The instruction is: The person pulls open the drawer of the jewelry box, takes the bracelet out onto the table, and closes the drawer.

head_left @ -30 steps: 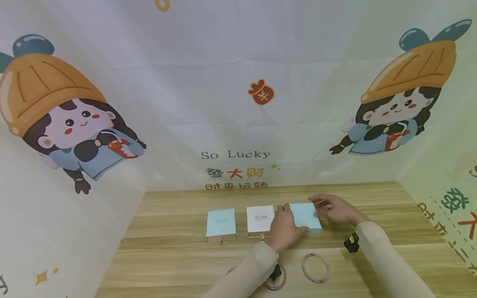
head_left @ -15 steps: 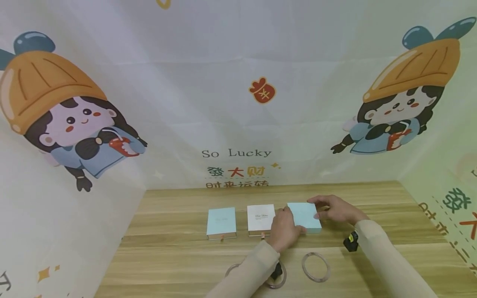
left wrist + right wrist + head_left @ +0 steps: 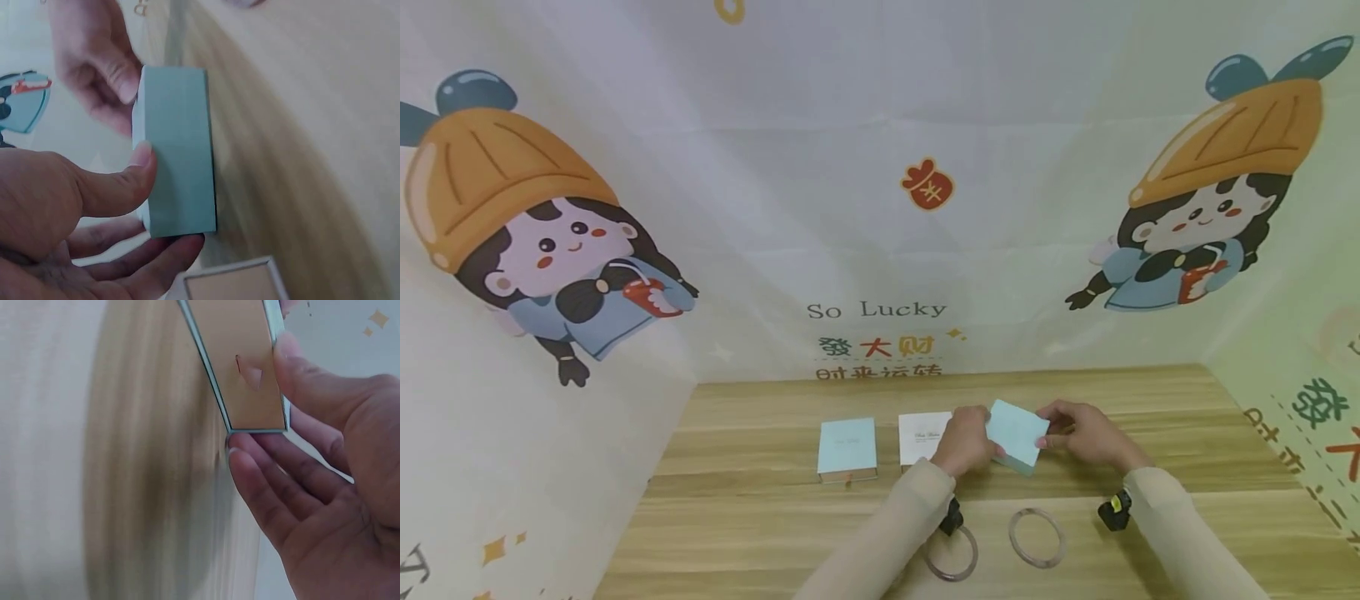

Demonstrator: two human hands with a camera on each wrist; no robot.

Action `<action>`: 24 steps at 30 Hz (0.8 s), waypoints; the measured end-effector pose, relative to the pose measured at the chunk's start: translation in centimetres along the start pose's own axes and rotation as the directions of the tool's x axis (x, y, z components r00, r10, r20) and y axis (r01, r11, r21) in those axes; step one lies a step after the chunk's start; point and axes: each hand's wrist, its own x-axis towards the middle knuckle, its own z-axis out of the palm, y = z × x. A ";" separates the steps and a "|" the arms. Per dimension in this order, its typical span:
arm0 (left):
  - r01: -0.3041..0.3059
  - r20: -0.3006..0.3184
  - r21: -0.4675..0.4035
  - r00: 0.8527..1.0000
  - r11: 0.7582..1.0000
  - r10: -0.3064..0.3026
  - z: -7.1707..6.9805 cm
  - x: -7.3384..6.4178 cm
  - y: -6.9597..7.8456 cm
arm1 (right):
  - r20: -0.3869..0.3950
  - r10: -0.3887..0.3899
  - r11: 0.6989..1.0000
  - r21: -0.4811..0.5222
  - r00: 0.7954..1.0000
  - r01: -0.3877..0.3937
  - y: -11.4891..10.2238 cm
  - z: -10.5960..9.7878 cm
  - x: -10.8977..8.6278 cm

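Observation:
Both hands hold a light blue drawer-style gift box (image 3: 1018,432), turned at an angle on the right side of the table. My left hand (image 3: 966,440) grips its left side, thumb on top of the edge and fingers beneath, as the left wrist view shows. On the opposite side my right hand (image 3: 1086,433) pinches it between thumb and fingers. The right wrist view shows the box's brown drawer face (image 3: 244,369) with a small ribbon tab (image 3: 251,374). A white box (image 3: 919,437) with printed lettering sits just left, partly covered by the left hand.
Another light blue box (image 3: 847,446) lies farther left on the wooden table (image 3: 737,500). Two translucent bangles lie nearer: one bangle (image 3: 953,577) beside the left forearm, another bangle (image 3: 1037,564) to its right. A printed cloth (image 3: 1015,250) walls the back and sides.
The box has turned clockwise from lying square and tilts in the hands. The left hand has moved back to its left edge, and the right hand has shifted slightly right.

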 end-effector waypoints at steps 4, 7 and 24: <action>0.015 0.038 -0.008 0.999 1.000 -0.015 -0.6 1.0 0.0 | -0.069 0.017 0.999 -0.030 0.997 -0.019 0.0 0.5 -0.9; 0.025 0.057 -0.028 0.998 0.999 -0.024 -0.7 1.6 0.0 | -0.119 0.050 0.997 -0.056 0.992 -0.057 0.1 0.9 -1.5; -0.010 0.087 -0.242 0.996 0.970 0.032 -0.3 2.2 -0.7 | -0.259 0.145 0.984 -0.061 0.955 -0.166 -1.5 2.9 -4.3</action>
